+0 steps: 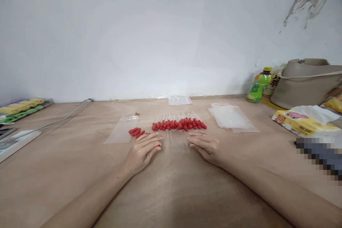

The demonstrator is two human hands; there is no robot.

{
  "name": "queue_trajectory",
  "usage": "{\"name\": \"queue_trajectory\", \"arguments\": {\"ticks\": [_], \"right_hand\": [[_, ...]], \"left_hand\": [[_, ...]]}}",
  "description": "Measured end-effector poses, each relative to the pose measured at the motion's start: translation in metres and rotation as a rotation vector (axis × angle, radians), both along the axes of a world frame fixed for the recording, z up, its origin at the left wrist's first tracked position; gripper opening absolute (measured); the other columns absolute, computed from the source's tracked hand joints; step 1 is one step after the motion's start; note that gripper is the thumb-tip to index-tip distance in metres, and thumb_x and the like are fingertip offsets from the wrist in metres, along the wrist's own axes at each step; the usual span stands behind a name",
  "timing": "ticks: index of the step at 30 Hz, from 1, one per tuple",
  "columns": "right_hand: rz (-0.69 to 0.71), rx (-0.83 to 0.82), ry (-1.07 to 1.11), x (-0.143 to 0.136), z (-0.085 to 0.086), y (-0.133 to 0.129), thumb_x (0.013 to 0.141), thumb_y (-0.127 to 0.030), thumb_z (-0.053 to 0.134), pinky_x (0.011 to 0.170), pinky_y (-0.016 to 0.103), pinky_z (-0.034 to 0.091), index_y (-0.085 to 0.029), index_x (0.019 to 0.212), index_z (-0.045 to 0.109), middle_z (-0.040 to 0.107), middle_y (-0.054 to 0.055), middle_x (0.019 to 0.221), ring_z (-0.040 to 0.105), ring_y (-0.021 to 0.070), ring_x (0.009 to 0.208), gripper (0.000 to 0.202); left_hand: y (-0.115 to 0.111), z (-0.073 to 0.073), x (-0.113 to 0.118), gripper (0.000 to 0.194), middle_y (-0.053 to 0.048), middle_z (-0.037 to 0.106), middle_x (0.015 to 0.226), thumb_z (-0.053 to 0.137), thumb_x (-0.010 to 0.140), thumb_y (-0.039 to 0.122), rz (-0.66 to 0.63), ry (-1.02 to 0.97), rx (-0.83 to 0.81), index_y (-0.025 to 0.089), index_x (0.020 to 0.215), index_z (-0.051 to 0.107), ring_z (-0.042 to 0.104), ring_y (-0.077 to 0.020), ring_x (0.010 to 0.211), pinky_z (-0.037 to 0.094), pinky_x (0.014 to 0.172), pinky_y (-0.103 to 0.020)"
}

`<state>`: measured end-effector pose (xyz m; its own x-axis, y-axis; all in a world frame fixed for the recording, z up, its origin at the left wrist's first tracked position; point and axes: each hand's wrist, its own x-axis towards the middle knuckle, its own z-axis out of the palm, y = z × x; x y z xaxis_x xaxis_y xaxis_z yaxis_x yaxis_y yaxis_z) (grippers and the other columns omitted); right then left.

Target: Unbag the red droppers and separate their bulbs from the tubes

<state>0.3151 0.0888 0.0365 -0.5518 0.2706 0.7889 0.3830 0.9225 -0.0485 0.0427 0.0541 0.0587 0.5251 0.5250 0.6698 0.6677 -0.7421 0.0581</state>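
Observation:
My left hand is closed, with a bit of a red rubber bulb showing between thumb and fingertips. Across from it, my right hand pinches a thin clear glass tube. Between the hands lies a row of similar clear tubes, side by side on the table. Just beyond them is a long row of droppers, their red bulbs toward me and clear stems pointing away. Loose red bulbs lie beside my left fingers, some partly hidden by the hand.
A clear bag lies left, a stack of clear zip bags right, and another bag by the wall. Farther right are a green bottle, a beige bag and a tissue box. A cable runs left to a power strip.

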Motion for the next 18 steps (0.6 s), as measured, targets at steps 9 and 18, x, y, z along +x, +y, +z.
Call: {"name": "queue_trajectory", "arguments": {"ticks": [9, 18], "right_hand": [[-0.257, -0.092, -0.056, -0.026, 0.007, -0.001, 0.085, -0.019, 0.044, 0.068, 0.03, 0.033, -0.018, 0.103, 0.06, 0.058, 0.004, 0.074, 0.046, 0.0153, 0.071, 0.025], [-0.389, -0.009, -0.088, -0.068, 0.017, 0.008, 0.08, -0.015, 0.047, 0.065, 0.031, 0.024, -0.017, 0.077, 0.064, 0.057, 0.003, 0.063, 0.044, 0.015, 0.067, 0.017]], "left_hand": [[0.032, 0.019, -0.059, 0.029, -0.005, 0.05, 0.086, 0.04, 0.084, 0.027, 0.505, -0.298, -0.08, 0.018, 0.105, 0.058, 0.051, -0.0173, 0.081, 0.046, 0.071, -0.029], [0.045, 0.003, -0.083, 0.027, -0.002, 0.056, 0.08, 0.049, 0.077, 0.039, 0.526, -0.457, -0.296, 0.017, 0.093, 0.048, 0.055, -0.0144, 0.068, 0.046, 0.062, -0.026]]}}
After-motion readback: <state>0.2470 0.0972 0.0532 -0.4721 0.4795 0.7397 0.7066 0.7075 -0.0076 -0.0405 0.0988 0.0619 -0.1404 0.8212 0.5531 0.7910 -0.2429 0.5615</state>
